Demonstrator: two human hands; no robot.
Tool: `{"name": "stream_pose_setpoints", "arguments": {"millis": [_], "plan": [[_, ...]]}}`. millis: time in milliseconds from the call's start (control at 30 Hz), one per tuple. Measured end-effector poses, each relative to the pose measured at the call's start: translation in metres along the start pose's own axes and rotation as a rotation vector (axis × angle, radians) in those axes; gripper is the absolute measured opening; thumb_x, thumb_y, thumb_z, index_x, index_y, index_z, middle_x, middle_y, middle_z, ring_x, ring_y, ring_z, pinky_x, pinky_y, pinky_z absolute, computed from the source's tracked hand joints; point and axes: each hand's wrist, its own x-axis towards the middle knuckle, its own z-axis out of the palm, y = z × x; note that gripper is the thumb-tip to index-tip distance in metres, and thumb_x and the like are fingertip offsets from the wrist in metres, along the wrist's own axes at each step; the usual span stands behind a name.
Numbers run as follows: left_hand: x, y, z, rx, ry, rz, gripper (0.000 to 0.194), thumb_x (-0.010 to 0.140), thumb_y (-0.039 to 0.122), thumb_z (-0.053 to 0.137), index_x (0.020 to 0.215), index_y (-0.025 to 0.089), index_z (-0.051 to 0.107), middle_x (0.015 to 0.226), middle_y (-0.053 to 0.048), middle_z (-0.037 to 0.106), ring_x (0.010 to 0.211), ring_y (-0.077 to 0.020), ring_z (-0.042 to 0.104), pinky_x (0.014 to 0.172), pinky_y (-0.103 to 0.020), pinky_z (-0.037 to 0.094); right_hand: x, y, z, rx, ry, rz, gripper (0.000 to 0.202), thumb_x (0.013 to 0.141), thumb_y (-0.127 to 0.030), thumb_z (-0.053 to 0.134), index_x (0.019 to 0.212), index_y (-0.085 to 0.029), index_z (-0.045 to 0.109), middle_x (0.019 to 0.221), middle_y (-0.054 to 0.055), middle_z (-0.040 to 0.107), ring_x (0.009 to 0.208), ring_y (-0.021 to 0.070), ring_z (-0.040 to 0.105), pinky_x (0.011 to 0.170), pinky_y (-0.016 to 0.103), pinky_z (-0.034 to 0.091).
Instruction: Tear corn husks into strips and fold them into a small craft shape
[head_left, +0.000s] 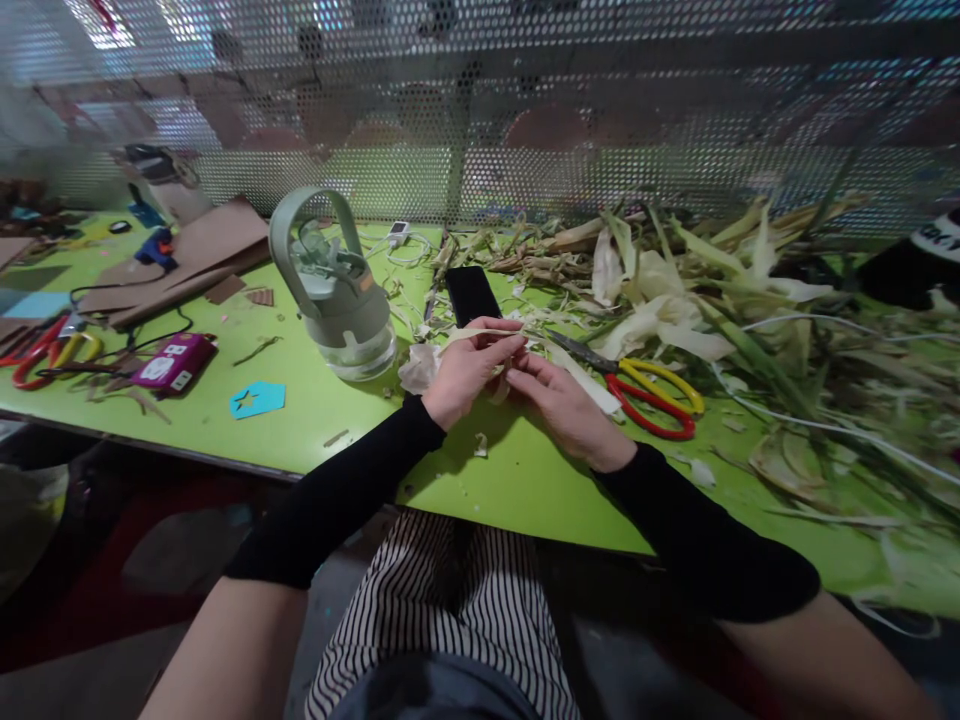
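Observation:
My left hand (471,372) and my right hand (564,408) meet over the front of the green table (525,500). Both are closed, fingertips pinching pale corn husk (499,388) between them; the exact grip is partly hidden by the fingers. A crumpled whitish piece of husk (420,368) shows beside my left wrist. A long pale husk strip (589,380) runs behind my right hand. Just right of that hand lie scissors (656,398) with one red and one yellow handle. Beyond my left fingers rests a black phone (471,293).
A green-lidded water bottle (345,320) stands left of my hands. Dried corn husks (675,290) heap up at the right, crossed by a white cord (795,415). Leftward lie a blue tag (257,399), a purple power strip (174,364) and brown cardboard (202,250). Perforated metal (360,170) closes the back.

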Motion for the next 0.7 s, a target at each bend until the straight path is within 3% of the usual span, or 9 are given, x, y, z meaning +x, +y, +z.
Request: {"name": "stream_pose_setpoints", "arguments": {"millis": [100, 233, 300, 400, 567, 700], "plan": [[0.002, 0.001, -0.002, 0.131, 0.004, 0.076, 0.009, 0.086, 0.007, 0.066, 0.090, 0.015, 0.063, 0.078, 0.002, 0.066, 0.073, -0.0076, 0.060, 0.074, -0.022, 0.045, -0.008, -0.012, 0.001, -0.358, 0.087, -0.119, 0.018, 0.092, -0.041, 0.058, 0.090, -0.024, 0.056, 0.075, 0.000, 0.058, 0.065, 0.0169, 0.051, 0.061, 0.033, 0.042], [0.001, 0.002, -0.004, 0.206, -0.087, 0.090, 0.006, 0.087, 0.010, 0.065, 0.092, 0.015, 0.064, 0.079, 0.001, 0.065, 0.077, -0.0091, 0.061, 0.080, -0.024, 0.048, -0.013, -0.024, -0.009, -0.757, 0.322, -0.418, 0.011, 0.096, -0.031, 0.052, 0.090, -0.024, 0.057, 0.083, 0.006, 0.062, 0.076, 0.0221, 0.055, 0.073, 0.040, 0.044], [0.001, 0.002, -0.005, 0.173, -0.154, 0.049, 0.005, 0.088, 0.012, 0.066, 0.092, 0.014, 0.065, 0.079, 0.001, 0.066, 0.079, -0.0093, 0.063, 0.085, -0.027, 0.049, -0.012, -0.026, -0.013, -0.834, 0.408, -0.474, 0.011, 0.096, -0.030, 0.050, 0.088, -0.025, 0.056, 0.088, 0.008, 0.063, 0.085, 0.0253, 0.057, 0.080, 0.043, 0.044], [0.000, 0.003, -0.008, 0.129, -0.222, -0.015, 0.006, 0.087, 0.012, 0.067, 0.093, 0.013, 0.068, 0.082, 0.000, 0.069, 0.079, -0.0089, 0.064, 0.087, -0.028, 0.049, -0.010, -0.025, -0.016, -0.719, 0.422, -0.380, 0.013, 0.098, -0.034, 0.050, 0.091, -0.025, 0.055, 0.088, 0.007, 0.065, 0.083, 0.0244, 0.059, 0.077, 0.041, 0.045], [0.002, 0.005, -0.011, 0.062, -0.235, -0.070, 0.009, 0.086, 0.013, 0.070, 0.095, 0.012, 0.070, 0.082, -0.001, 0.069, 0.076, -0.0079, 0.064, 0.083, -0.027, 0.049, -0.005, -0.021, -0.019, -0.190, 0.266, -0.141, 0.022, 0.095, -0.045, 0.060, 0.092, -0.023, 0.057, 0.072, -0.002, 0.060, 0.066, 0.0154, 0.056, 0.063, 0.031, 0.044], [0.002, 0.004, -0.010, 0.078, -0.239, -0.040, 0.014, 0.082, 0.018, 0.076, 0.094, 0.012, 0.071, 0.084, -0.001, 0.070, 0.079, -0.0090, 0.064, 0.082, -0.027, 0.048, -0.001, -0.017, -0.022, -0.075, 0.254, -0.087, 0.029, 0.088, -0.049, 0.069, 0.088, -0.021, 0.059, 0.068, -0.004, 0.057, 0.062, 0.0121, 0.052, 0.061, 0.028, 0.042]]}}
